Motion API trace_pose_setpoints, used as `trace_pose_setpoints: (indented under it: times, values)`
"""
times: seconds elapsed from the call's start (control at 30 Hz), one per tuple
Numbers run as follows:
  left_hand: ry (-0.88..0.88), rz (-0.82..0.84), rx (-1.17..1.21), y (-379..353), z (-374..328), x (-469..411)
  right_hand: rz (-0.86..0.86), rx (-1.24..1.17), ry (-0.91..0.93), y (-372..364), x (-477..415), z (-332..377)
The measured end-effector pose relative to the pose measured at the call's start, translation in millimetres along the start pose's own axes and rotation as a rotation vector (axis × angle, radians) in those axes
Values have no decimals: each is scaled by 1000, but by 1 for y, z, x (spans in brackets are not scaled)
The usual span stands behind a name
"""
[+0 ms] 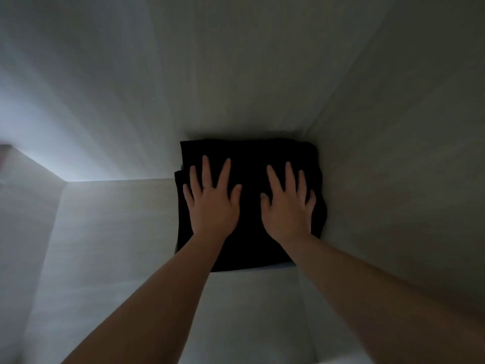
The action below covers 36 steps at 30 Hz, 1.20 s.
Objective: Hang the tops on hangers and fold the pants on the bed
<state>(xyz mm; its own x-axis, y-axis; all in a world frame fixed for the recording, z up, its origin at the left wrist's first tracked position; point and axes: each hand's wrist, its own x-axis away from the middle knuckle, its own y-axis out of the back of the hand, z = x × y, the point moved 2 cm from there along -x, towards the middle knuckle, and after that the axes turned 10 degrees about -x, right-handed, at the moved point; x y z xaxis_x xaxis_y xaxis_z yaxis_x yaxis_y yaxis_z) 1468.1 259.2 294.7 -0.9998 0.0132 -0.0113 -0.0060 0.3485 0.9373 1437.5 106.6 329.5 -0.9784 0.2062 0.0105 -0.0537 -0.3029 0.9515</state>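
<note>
In the head view, two bare forearms are lying closest to the camera. The left forearm (157,298) is rising from the bottom edge and the right forearm (367,285) is coming in from the lower right corner, both reaching forward into a dim, pale wood-grain compartment.

The left hand (211,203) is lying flat, palm down, with its fingers straight and spread. It is gripping nothing and is pressing on the left half of a folded black fabric garment (249,153). The right hand (288,206) is doing the same on the right half, released and flat, with its fingers fanned out and pointing towards the back. The two hands are sitting side by side, a strip of dark cloth showing between them.

The folded black fabric garment is resting on the pale grey shelf floor (118,219), pushed into the far right corner. Its rear edge is meeting the pale back panel (183,74) and its right edge is lying against the pale right side panel (393,153). Its folded layers are showing as a stepped edge on the left – whether it is a pair of pants or a top, the light is too weak to tell. A thin pale sliver (284,266) is peeking out under its near right edge; what it is cannot be made out.

A pale left side panel (26,219) is closing off the compartment, with brighter light falling across the upper left.
</note>
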Motion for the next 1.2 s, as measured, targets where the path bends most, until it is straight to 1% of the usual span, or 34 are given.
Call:
trace_pose_setpoints:
  times: [0.03,0.1,0.23,0.37,0.5,0.63,0.7,0.83,0.9,1.03,1.13,1.2]
  values:
    - [0,32,-29,-14,3,-3,66,25,-15,-14,-2,-7]
    - [1,27,-46,-35,12,-11,112,63,-21,-39,-8,-19]
    - [-6,-62,-69,-63,21,-17,81,99,-19,-79,-15,-26]
    - [-14,-149,-96,-85,18,-24,0,116,-9,-101,-23,-37]
    - [-8,-138,-111,-86,15,-26,-26,115,3,-104,-26,-39]
    - [-13,-107,-99,-77,18,-21,34,118,-27,-101,-22,-37]
    - [-33,-54,-92,-70,21,-21,99,131,-29,-97,-24,-36]
    - [-63,162,-139,-53,21,3,241,197,29,-76,0,-41]
    - [-66,235,-174,-49,23,42,331,246,54,-67,30,-46]
    - [-94,338,-217,-45,34,139,502,279,-18,-54,99,-56]
    - [-69,498,-195,-37,46,186,598,245,-67,-39,139,-60]
    - [-69,580,-172,-28,49,210,645,281,-63,-26,162,-57]
